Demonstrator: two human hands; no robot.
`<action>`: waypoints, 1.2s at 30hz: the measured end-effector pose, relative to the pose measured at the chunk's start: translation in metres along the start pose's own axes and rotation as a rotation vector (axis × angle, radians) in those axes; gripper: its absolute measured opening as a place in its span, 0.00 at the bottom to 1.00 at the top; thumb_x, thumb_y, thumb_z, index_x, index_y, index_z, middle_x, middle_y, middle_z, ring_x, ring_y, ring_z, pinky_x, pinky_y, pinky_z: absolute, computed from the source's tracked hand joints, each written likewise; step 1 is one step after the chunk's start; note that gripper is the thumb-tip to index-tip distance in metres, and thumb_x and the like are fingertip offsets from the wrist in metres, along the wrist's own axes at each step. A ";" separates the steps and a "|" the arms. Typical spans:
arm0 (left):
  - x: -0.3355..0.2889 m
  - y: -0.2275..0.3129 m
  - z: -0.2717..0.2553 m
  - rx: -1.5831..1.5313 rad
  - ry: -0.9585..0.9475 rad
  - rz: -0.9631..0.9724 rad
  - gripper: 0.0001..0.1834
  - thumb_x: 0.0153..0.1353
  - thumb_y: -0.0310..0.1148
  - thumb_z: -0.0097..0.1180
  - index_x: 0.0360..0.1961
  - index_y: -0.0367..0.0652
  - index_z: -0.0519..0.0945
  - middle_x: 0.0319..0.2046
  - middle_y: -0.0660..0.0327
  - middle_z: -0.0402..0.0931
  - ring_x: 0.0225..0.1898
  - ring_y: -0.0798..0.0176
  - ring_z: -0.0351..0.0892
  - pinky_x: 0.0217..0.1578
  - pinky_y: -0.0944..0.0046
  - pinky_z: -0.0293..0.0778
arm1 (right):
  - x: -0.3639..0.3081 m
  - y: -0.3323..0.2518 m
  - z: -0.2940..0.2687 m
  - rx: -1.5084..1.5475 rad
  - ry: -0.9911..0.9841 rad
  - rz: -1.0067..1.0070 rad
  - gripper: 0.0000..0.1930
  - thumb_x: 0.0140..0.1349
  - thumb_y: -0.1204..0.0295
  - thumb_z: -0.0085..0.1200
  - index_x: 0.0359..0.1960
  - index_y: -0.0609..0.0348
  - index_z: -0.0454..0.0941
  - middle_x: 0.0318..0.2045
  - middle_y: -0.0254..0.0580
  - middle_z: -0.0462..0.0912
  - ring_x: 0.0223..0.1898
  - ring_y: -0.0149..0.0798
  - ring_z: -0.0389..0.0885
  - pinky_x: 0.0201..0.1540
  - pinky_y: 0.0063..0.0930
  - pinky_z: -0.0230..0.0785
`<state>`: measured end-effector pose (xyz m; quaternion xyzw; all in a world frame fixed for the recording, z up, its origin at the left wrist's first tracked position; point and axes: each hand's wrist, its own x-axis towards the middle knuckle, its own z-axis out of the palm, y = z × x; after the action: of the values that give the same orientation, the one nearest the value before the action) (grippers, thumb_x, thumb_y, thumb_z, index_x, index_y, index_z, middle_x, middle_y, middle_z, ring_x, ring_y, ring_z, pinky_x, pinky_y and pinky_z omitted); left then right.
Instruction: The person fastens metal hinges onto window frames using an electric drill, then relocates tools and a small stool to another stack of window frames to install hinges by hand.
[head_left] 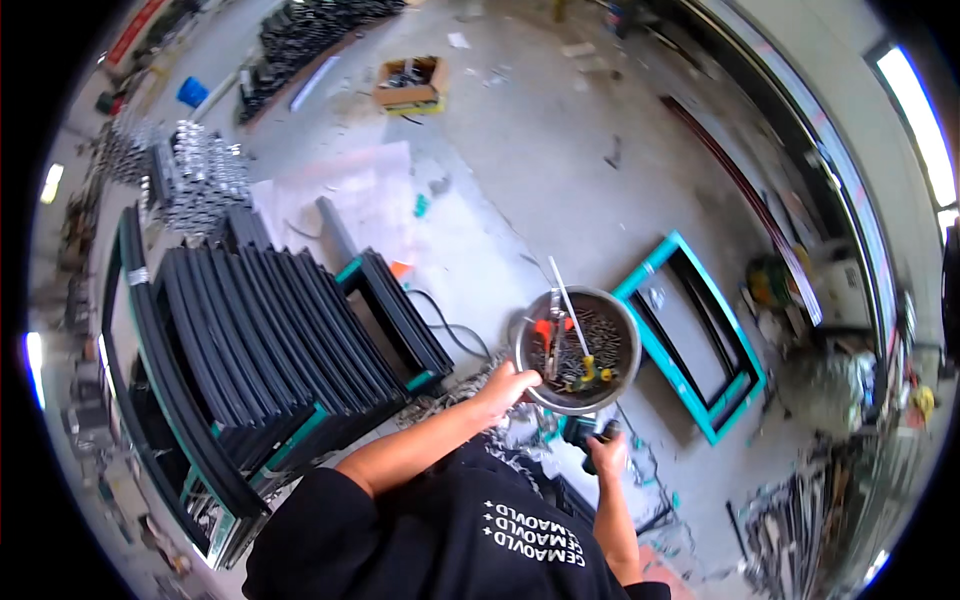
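Note:
My left hand (505, 390) is closed on the near left rim of a round metal bowl (633, 350). Inside the bowl lie many small screws (602, 335), a long pale rod (568, 300) that rises past the far rim, a yellow-handled tool (588, 370) and an orange-red piece (543, 328). My right hand (609, 455) is wrapped round the dark grip of what looks like a cordless drill (580, 432), just below the bowl. Part of the drill is hidden by the hand, and its front end is hard to make out.
Dark window-like frames (270, 330) with teal edges stand stacked at left. A single teal frame (745, 395) lies on the floor at right, beside the bowl. Farther off are an open cardboard box (410, 98), a white sheet (370, 185) and metal profiles (205, 175). Scraps litter the floor.

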<state>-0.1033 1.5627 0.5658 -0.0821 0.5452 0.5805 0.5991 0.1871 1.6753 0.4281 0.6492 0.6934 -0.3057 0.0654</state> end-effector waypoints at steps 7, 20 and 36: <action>0.043 0.154 0.010 -0.155 0.230 0.203 0.19 0.58 0.28 0.55 0.51 0.40 0.69 0.38 0.62 0.76 0.38 0.68 0.80 0.41 0.68 0.79 | 0.168 -0.075 -0.047 0.068 0.096 -0.153 0.27 0.36 0.66 0.71 0.38 0.65 0.74 0.36 0.53 0.82 0.39 0.53 0.82 0.47 0.43 0.73; 0.037 0.136 0.080 -0.895 0.958 0.518 0.17 0.57 0.29 0.53 0.50 0.42 0.73 0.34 0.66 0.76 0.27 0.74 0.70 0.28 0.74 0.67 | 0.422 -0.255 -0.080 -0.681 -0.423 -0.592 0.35 0.30 0.62 0.74 0.44 0.65 0.75 0.43 0.54 0.82 0.48 0.53 0.81 0.52 0.41 0.72; 0.035 0.015 0.267 -1.599 1.126 0.693 0.17 0.57 0.24 0.53 0.49 0.38 0.72 0.32 0.63 0.78 0.28 0.69 0.77 0.29 0.70 0.73 | 0.416 -0.412 -0.068 -0.983 -0.492 -1.346 0.25 0.38 0.69 0.64 0.40 0.63 0.71 0.37 0.51 0.82 0.39 0.56 0.82 0.45 0.46 0.75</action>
<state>0.0248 1.7840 0.6521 -0.5537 0.1957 0.7909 -0.1718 -0.2410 2.0800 0.4190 -0.0854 0.9496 -0.0766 0.2917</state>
